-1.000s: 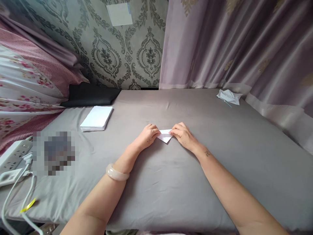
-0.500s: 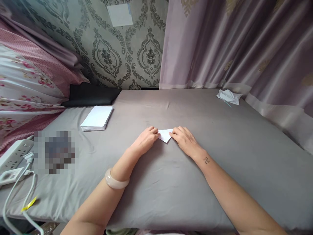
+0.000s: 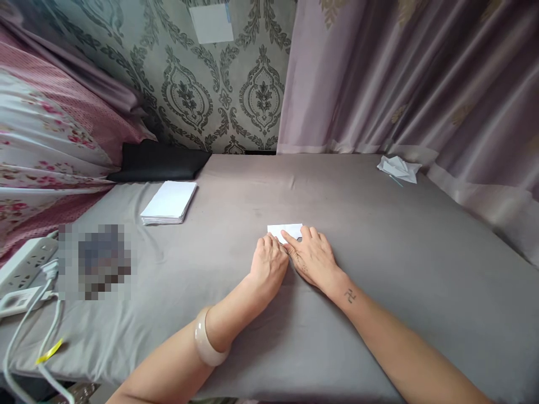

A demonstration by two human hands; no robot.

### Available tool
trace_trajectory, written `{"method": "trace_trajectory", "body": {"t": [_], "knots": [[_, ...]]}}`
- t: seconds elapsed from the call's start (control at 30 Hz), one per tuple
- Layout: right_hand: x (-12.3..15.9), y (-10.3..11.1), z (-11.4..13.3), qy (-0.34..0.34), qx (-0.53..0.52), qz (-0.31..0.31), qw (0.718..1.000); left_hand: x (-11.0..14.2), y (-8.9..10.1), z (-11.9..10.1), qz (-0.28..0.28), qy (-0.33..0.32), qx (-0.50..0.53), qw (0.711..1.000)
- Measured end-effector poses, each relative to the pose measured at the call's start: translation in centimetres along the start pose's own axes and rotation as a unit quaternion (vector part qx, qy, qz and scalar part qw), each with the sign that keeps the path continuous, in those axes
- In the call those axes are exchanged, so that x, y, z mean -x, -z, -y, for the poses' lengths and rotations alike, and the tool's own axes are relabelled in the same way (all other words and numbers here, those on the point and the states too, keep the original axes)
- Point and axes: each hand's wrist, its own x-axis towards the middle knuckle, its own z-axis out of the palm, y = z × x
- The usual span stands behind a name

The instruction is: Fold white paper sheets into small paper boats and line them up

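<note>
A small folded piece of white paper [image 3: 285, 230] lies on the grey cloth-covered table [image 3: 379, 269], near its middle. My left hand [image 3: 269, 265] rests on the near left part of the paper, fingers curled down and pressing it. My right hand [image 3: 312, 255] lies beside it, touching the left hand, with its forefinger stretched across the paper's near edge. Both hands hide the near half of the paper. A pale bangle [image 3: 206, 342] sits on my left wrist.
A stack of white paper sheets [image 3: 169, 202] lies at the back left, a black cushion [image 3: 160, 161] behind it. Crumpled white paper [image 3: 398, 168] sits at the back right by the curtain [image 3: 400, 73]. White power strips and cables [image 3: 25, 275] lie at the left edge.
Both hands drew together and toward me over the paper; the downward-pointing tip is now covered and only a flat strip shows beyond the fingers.
</note>
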Motion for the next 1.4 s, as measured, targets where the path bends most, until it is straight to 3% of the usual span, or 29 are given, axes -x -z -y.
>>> {"method": "trace_trajectory", "body": {"t": [0.1, 0.2, 0.37, 0.43, 0.5, 0.6, 0.73, 0.9, 1.03, 1.1, 1.17, 1.27, 1.33, 1.4], "knots": [[0.0, 0.2, -0.6, -0.019, -0.012, 0.0, 1.0, -0.1, 0.4, 1.3, 0.017, -0.011, 0.05, 0.999], [-0.4, 0.1, -1.3, -0.032, -0.032, -0.015, 0.999, -0.8, 0.1, 2.8, -0.012, 0.01, 0.135, 0.991], [-1.7, -1.1, -2.6, -0.046, -0.092, -0.037, 0.994, -3.2, -2.5, 4.7, -0.062, 0.098, 0.29, 0.95], [-2.2, -1.8, -3.2, -0.054, -0.132, -0.05, 0.989, -4.1, -3.6, 5.1, -0.109, 0.098, 0.334, 0.931], [-2.5, -2.5, -3.7, -0.061, -0.181, -0.07, 0.979, -4.5, -4.3, 5.3, -0.12, 0.089, 0.357, 0.922], [-2.6, -3.1, -4.3, -0.044, -0.228, -0.071, 0.97, -4.6, -4.4, 5.3, -0.086, 0.072, 0.377, 0.919], [-2.3, -3.3, -4.5, -0.006, -0.247, -0.03, 0.969, -4.4, -3.7, 5.3, -0.04, 0.075, 0.412, 0.907], [-2.2, -2.6, -4.3, -0.008, -0.278, -0.014, 0.96, -4.3, -3.3, 5.6, -0.029, 0.078, 0.433, 0.897], [-2.2, -1.9, -4.3, -0.031, -0.307, -0.043, 0.95, -3.9, -3.0, 6.0, -0.003, 0.028, 0.518, 0.855], [-2.2, -1.5, -4.4, -0.024, -0.314, -0.067, 0.947, -3.7, -2.6, 6.0, -0.017, 0.002, 0.541, 0.841], [-2.1, -1.1, -4.6, 0.003, -0.303, -0.104, 0.947, -3.5, -2.2, 5.8, -0.091, -0.013, 0.509, 0.856], [-1.8, -0.6, -4.8, 0.033, -0.229, -0.178, 0.956, -3.2, -1.7, 5.6, -0.226, -0.036, 0.371, 0.9], [-1.6, -0.3, -4.9, 0.053, -0.16, -0.199, 0.965, -3.1, -1.6, 5.5, -0.269, -0.066, 0.268, 0.923], [-1.6, -0.3, -4.7, 0.079, -0.102, -0.193, 0.973, -3.0, -1.8, 5.4, -0.273, -0.094, 0.192, 0.938]]}}
